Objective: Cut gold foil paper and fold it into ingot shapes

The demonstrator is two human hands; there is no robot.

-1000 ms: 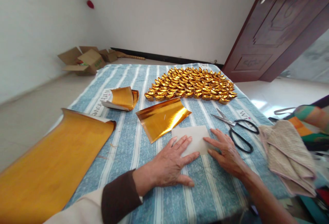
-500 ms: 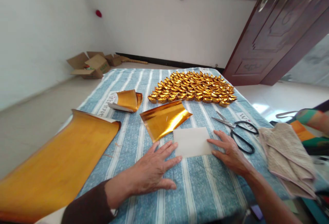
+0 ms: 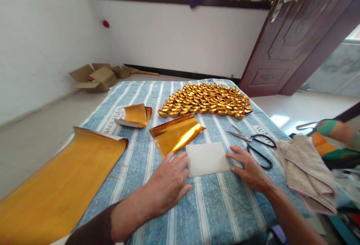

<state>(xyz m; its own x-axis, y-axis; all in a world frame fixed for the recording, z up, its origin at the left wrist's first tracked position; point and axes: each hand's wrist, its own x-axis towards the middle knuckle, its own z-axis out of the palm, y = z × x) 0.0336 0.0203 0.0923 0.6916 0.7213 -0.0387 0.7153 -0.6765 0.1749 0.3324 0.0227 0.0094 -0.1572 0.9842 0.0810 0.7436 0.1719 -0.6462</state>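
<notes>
Presently, left hand (image 3: 168, 183) lies flat and open on the striped cloth (image 3: 213, 207), fingertips at the left edge of the white paper (image 3: 206, 159); right hand (image 3: 249, 168), also open, touches its right edge, near the scissors (image 3: 254, 144).

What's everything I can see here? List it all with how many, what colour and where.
white folded sheet: one, white, flat on the cloth between both hands
gold foil sheet: one, gold, curled, just beyond the white sheet
small foil roll: one, gold, farther left
large foil sheet: one, gold-orange, left edge
folded ingots: many, gold, far side in rows
scissors: one, black-handled, right
towel: one, beige, far right
striped cloth: one, blue-white, covering the table
cardboard boxes: several, brown, floor
left hand: at the white sheet's left edge
right hand: at its right edge
</notes>
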